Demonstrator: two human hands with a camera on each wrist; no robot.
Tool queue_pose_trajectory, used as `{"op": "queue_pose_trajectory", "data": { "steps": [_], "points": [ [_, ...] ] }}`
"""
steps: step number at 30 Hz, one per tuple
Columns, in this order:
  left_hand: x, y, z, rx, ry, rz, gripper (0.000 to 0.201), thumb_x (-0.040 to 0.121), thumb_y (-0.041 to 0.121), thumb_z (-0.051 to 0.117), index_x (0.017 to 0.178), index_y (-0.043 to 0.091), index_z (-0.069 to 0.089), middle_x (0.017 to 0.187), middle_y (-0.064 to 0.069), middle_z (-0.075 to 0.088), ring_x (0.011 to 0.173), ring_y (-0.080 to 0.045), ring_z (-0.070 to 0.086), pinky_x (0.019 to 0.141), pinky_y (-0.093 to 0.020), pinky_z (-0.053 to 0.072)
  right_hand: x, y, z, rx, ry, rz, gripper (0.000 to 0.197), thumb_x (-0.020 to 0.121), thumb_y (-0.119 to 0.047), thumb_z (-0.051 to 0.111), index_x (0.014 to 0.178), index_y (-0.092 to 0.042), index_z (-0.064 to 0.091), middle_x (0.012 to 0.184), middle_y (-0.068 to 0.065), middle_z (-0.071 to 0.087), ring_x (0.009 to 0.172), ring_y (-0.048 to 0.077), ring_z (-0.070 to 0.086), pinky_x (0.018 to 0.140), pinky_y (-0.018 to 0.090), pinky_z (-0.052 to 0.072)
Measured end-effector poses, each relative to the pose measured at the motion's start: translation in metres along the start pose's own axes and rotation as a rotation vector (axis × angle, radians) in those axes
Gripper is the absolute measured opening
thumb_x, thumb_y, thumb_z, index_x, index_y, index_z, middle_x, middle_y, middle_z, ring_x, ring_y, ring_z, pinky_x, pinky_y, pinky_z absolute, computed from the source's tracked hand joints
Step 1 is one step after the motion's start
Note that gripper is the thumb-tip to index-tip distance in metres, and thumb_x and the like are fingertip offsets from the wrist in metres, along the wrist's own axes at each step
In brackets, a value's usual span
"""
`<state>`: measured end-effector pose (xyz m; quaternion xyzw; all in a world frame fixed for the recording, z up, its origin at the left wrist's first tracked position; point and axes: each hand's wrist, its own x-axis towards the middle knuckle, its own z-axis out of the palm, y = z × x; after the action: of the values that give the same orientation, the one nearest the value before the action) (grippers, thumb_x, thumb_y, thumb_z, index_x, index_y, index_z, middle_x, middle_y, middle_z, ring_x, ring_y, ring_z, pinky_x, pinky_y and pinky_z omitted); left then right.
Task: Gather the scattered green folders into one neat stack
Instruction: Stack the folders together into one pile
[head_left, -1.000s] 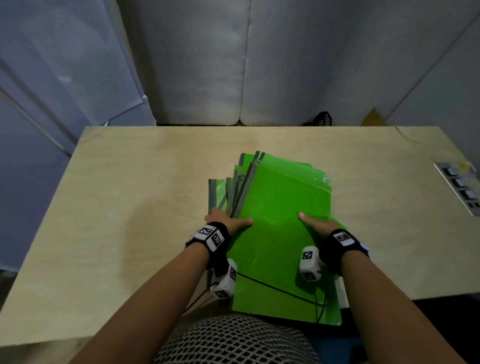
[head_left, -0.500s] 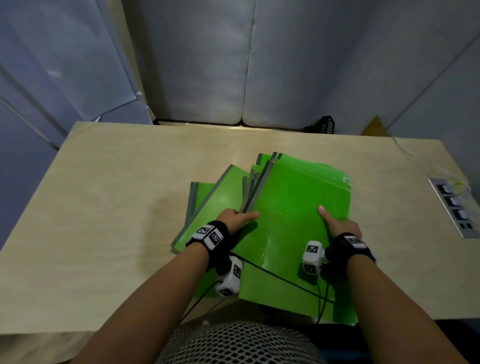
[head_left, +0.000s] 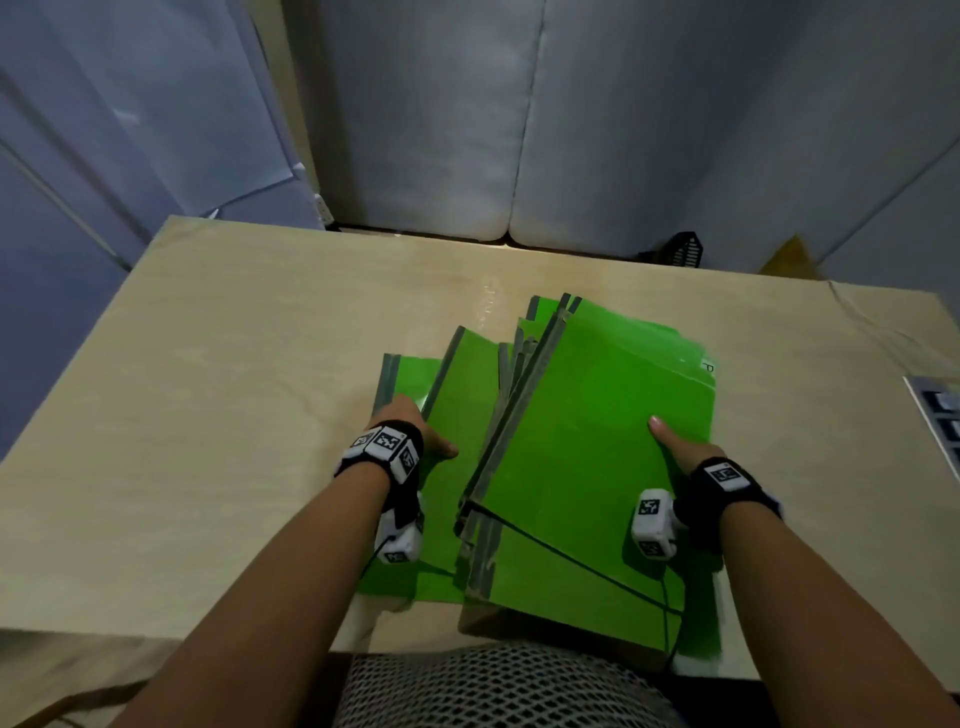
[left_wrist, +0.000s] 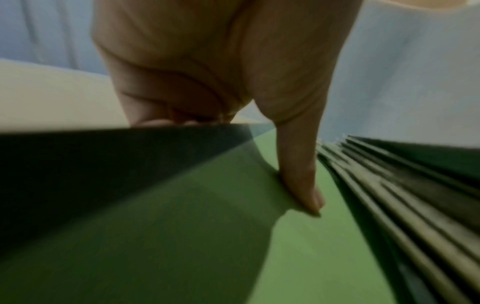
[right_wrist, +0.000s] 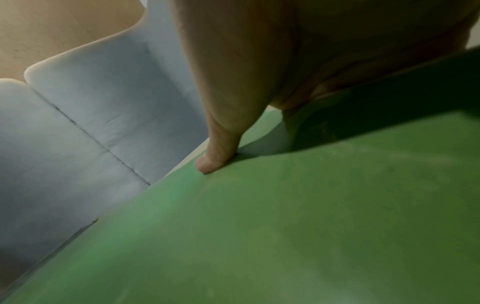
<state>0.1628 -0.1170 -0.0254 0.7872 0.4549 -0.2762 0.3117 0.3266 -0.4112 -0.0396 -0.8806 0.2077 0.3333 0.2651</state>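
Several green folders (head_left: 597, 441) lay fanned on the counter (head_left: 208, 389), the main pile near its front edge and overhanging it, two more splayed out to its left. My left hand (head_left: 410, 426) gripped the left folder (head_left: 457, 395), thumb on top and fingers curled over its outer edge. My right hand (head_left: 680, 452) clasped the pile's right side, thumb pressed on the top cover, fingers hidden beneath.
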Motion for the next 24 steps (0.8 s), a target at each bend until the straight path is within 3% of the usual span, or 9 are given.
{"op": "queue_pose_trajectory", "data": {
  "steps": [2,4,5,7,9,16,19,22,24],
  "points": [
    [-0.007,0.0,0.007,0.021,0.002,-0.034,0.106,0.068,0.041,0.083,0.144,-0.006,0.026,0.143,-0.019,0.045,0.124,-0.035,0.052,0.096,-0.041,0.049,0.005,0.0,0.001,-0.005,0.02,0.006,0.121,0.051,-0.09,0.058,0.139,-0.006,0.048,0.138,0.022,0.051,0.113,0.043,0.055,0.1,0.052,0.044],
    [-0.015,0.0,0.014,0.082,0.056,-0.04,0.111,0.067,0.043,0.082,0.147,-0.002,0.019,0.142,-0.017,0.047,0.122,-0.034,0.055,0.091,-0.04,0.05,0.005,-0.001,0.002,-0.015,0.022,0.006,0.12,0.052,-0.089,0.058,0.138,-0.005,0.048,0.138,0.023,0.051,0.113,0.043,0.055,0.101,0.052,0.044],
    [-0.017,0.002,0.018,0.133,0.099,-0.003,0.106,0.068,0.043,0.082,0.145,0.0,0.023,0.137,-0.015,0.051,0.118,-0.033,0.057,0.088,-0.038,0.051,0.006,-0.001,0.001,-0.022,0.023,0.003,0.118,0.054,-0.088,0.058,0.137,-0.005,0.048,0.138,0.023,0.051,0.112,0.043,0.055,0.1,0.052,0.044],
    [-0.021,0.008,0.024,0.265,0.18,0.119,0.08,0.072,0.039,0.08,0.132,0.005,0.041,0.121,-0.01,0.061,0.107,-0.029,0.062,0.079,-0.035,0.051,0.005,-0.002,0.001,-0.027,0.025,0.001,0.117,0.056,-0.087,0.058,0.138,-0.005,0.047,0.138,0.023,0.051,0.112,0.043,0.055,0.1,0.052,0.044],
    [-0.024,0.012,0.028,0.366,0.246,0.209,0.056,0.076,0.03,0.077,0.121,0.008,0.05,0.11,-0.008,0.064,0.099,-0.027,0.064,0.069,-0.032,0.048,0.005,-0.001,0.002,-0.032,0.029,0.006,0.119,0.054,-0.089,0.057,0.139,-0.006,0.047,0.139,0.023,0.05,0.112,0.043,0.055,0.099,0.053,0.045],
    [-0.03,0.009,0.039,0.354,0.312,0.247,0.048,0.083,0.021,0.068,0.122,0.008,0.042,0.108,-0.009,0.064,0.097,-0.029,0.064,0.065,-0.033,0.042,0.005,0.001,0.005,-0.023,0.028,-0.005,0.113,0.056,-0.089,0.055,0.132,-0.004,0.051,0.132,0.024,0.053,0.109,0.043,0.056,0.098,0.054,0.045],
    [-0.032,0.005,0.046,0.195,0.278,0.19,0.047,0.085,0.022,0.065,0.124,0.007,0.042,0.117,-0.012,0.06,0.107,-0.031,0.06,0.074,-0.037,0.047,0.005,0.003,0.005,-0.029,0.014,0.002,0.11,0.056,-0.09,0.053,0.125,-0.004,0.054,0.121,0.024,0.057,0.102,0.042,0.058,0.096,0.055,0.046],
    [-0.03,-0.013,0.054,0.138,0.233,0.023,0.062,0.084,0.046,0.064,0.13,0.01,0.045,0.146,-0.015,0.031,0.135,-0.034,0.03,0.102,-0.047,0.037,0.002,0.003,0.005,-0.042,0.009,-0.002,0.107,0.06,-0.089,0.052,0.126,-0.005,0.054,0.119,0.024,0.056,0.101,0.042,0.058,0.096,0.055,0.046],
    [-0.027,-0.023,0.06,0.154,0.261,-0.001,0.066,0.083,0.057,0.06,0.129,0.011,0.049,0.149,-0.014,0.021,0.138,-0.034,0.022,0.105,-0.049,0.032,-0.001,0.003,0.005,-0.048,0.012,-0.005,0.105,0.063,-0.087,0.052,0.128,-0.004,0.053,0.121,0.024,0.055,0.102,0.042,0.057,0.097,0.055,0.045]
  ]
}}
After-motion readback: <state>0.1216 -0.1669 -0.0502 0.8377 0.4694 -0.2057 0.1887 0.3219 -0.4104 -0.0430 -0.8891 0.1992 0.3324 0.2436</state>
